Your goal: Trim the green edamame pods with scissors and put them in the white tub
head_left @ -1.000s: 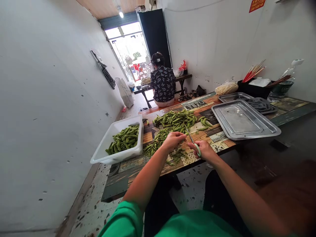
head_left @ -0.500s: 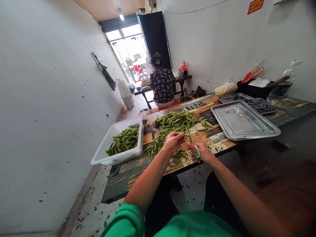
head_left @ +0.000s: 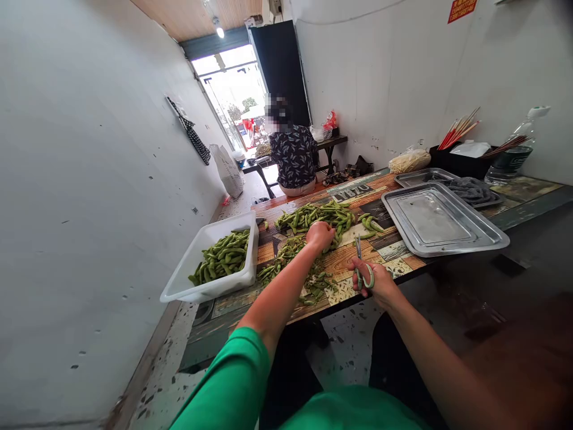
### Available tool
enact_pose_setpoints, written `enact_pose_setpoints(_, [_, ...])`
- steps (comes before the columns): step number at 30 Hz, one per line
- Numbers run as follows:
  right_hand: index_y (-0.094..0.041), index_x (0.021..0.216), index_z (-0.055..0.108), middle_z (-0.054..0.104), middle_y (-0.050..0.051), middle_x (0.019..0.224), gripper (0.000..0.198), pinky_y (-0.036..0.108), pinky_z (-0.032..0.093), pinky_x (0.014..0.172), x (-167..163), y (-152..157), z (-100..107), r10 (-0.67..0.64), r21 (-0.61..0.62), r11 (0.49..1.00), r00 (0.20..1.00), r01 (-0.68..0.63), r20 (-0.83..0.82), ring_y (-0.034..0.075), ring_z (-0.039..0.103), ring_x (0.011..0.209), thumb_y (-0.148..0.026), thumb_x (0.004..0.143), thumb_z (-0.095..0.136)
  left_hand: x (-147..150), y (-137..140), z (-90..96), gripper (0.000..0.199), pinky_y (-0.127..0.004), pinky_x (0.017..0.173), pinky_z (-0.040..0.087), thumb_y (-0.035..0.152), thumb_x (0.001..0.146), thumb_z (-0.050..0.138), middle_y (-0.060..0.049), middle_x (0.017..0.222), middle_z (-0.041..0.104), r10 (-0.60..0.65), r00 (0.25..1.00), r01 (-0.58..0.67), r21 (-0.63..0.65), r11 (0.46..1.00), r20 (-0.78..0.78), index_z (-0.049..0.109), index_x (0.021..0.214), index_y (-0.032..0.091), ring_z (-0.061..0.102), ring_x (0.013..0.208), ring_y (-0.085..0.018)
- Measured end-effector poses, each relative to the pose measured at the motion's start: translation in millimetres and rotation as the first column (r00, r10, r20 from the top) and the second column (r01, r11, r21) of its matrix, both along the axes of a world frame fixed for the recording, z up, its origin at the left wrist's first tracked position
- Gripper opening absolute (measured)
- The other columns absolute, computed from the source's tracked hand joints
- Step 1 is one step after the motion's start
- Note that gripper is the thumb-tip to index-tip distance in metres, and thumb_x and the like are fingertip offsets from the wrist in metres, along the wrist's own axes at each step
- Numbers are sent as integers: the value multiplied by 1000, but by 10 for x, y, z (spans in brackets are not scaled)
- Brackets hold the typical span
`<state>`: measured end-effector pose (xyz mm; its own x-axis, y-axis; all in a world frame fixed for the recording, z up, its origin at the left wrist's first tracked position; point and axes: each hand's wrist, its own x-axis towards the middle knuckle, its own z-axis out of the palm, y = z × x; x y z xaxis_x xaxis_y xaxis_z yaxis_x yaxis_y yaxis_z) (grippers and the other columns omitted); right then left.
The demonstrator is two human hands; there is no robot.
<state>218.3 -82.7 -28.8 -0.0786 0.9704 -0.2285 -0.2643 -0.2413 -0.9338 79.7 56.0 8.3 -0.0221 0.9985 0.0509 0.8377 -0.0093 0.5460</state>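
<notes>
My left hand (head_left: 319, 235) reaches into the near side of a heap of green soybean pods (head_left: 308, 216), knuckles up and fingers curled down. Its fingertips are hidden, so whatever they grip cannot be made out. My right hand (head_left: 373, 280) is wrapped round the light green handles of a pair of scissors (head_left: 359, 251) near the table's front edge. The blades point away from me. Between me and the heap lie trimmed scraps and loose pods (head_left: 316, 285). On the left, a white plastic tub (head_left: 181, 278) holds more pods (head_left: 226, 255).
A metal tray (head_left: 441, 218) lies on the patterned table (head_left: 264, 301) at the right. Behind it are a second tray with a grey cloth (head_left: 470, 190), a black box with skewers (head_left: 456, 156) and a bottle (head_left: 514, 146). Farther off, a person (head_left: 293, 152) sits at another table.
My left hand has moved forward from the scissor tips to the heap; the pod it held is out of sight. My right hand has drawn slightly right with the scissors.
</notes>
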Motion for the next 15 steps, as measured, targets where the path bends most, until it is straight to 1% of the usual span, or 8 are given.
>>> enact_pose_setpoints(1, [-15,77,57,55,-2,49,44,15,30,25,13,-8,-7,-1,2,1000,1000,1,-4,10,53,38,-57,71,66,74,33,-12,23,-29,75,46,33,72,62,-14,91,69,5,992,-7,-11,1000,-125,70,79,13,63,90,-24])
enact_pose_setpoints(3, [-15,77,56,55,-2,49,43,15,30,26,34,-22,-24,6,4,1000,1000,-6,-2,10,53,39,-56,70,67,194,88,-34,28,-31,75,46,36,70,66,-18,97,68,29,964,-47,-63,997,-264,70,83,12,63,95,-27])
enact_pose_setpoints(5, [-15,77,56,55,-2,48,42,15,30,26,51,-30,-39,20,1,1000,1000,-20,15,10,54,39,-55,70,68,263,136,-51,30,-30,74,47,32,67,69,-20,100,67,18,951,-58,-121,991,-308,70,87,11,63,96,-28])
enact_pose_setpoints(7, [-15,77,56,55,-2,48,42,15,31,26,67,-32,-46,30,-1,1000,999,-30,33,10,54,39,-54,69,68,275,169,-61,30,-28,71,46,27,63,71,-20,98,67,-6,955,-44,-160,986,-296,69,88,10,64,92,-26])
enact_pose_setpoints(9, [-15,77,56,55,-2,49,42,15,31,26,84,-27,-38,32,3,999,999,-32,42,10,54,39,-54,69,68,240,165,-62,27,-26,67,45,25,61,71,-18,92,68,-7,968,-35,-161,986,-250,69,84,10,64,85,-24])
enact_pose_setpoints(11, [-15,76,56,55,-2,49,42,15,31,25,104,-18,-15,36,5,999,998,-37,54,10,54,39,-55,69,69,174,109,-48,22,-24,61,42,25,62,70,-13,80,68,1,988,-16,-99,995,-155,69,80,12,62,74,-20])
enact_pose_setpoints(13, [-16,76,55,56,-1,50,43,16,32,25,121,-6,21,53,5,999,995,-53,83,11,55,41,-55,68,69,92,0,-21,20,-22,55,38,25,63,68,-6,68,64,-33,999,33,-54,998,2,69,78,13,55,61,-14])
enact_pose_setpoints(15, [-17,74,54,56,-1,52,42,17,34,25,125,8,60,74,4,997,989,-75,131,12,57,43,-55,67,70,8,-143,13,23,-21,49,33,24,62,68,-1,59,59,-108,976,125,-83,989,191,69,83,13,45,50,-9])
